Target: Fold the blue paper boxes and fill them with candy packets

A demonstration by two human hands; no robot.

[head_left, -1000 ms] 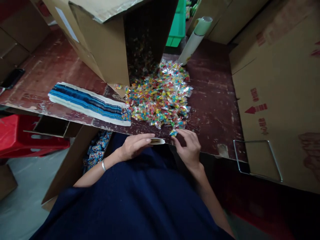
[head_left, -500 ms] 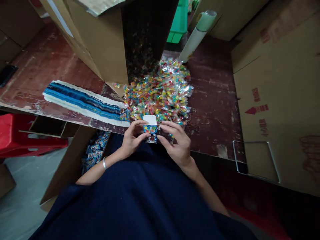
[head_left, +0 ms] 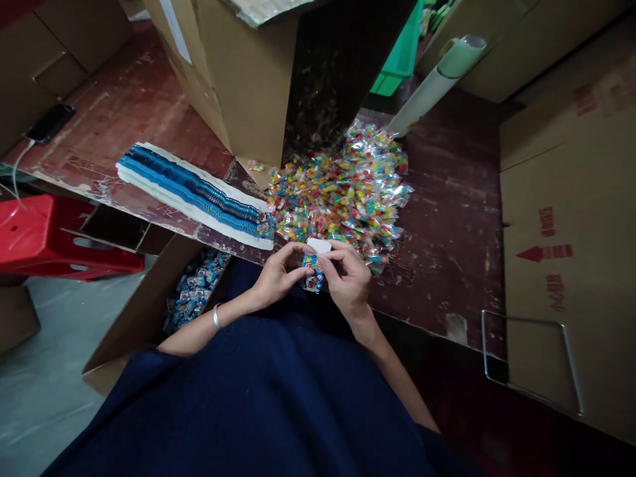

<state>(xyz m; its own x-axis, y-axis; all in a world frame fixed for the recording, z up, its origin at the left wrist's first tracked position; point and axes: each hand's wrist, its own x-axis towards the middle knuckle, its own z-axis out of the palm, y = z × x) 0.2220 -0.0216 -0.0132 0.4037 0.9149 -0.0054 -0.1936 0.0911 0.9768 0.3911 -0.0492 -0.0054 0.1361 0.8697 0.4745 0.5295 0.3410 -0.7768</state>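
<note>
A small blue printed carton (head_left: 312, 279) is held upright at the table's front edge, its white top flap standing open. My left hand (head_left: 279, 278) pinches the carton's left side between thumb and fingers. On the right side, my right hand (head_left: 348, 277) has its thumb and fingers closed on the carton near the flap. Just beyond the hands lies a heap of small clear packets of colourful candy (head_left: 342, 192). To the left, a long overlapping row of flat blue-and-white cartons (head_left: 199, 195) lies on the table. Whether anything is inside the held carton is hidden.
A large cardboard box (head_left: 248, 86) opens toward the candy heap. Below left, another box (head_left: 134, 311) holds several filled blue cartons (head_left: 199, 288). A white roll (head_left: 432, 86), a green crate (head_left: 397, 66), a phone (head_left: 54, 124), a red stool (head_left: 40, 238) and a carton with red print (head_left: 561, 199) stand around.
My right hand has closed in from loosely spread fingers to grip the carton by its flap. The view has shifted, so the surroundings appear further right.
</note>
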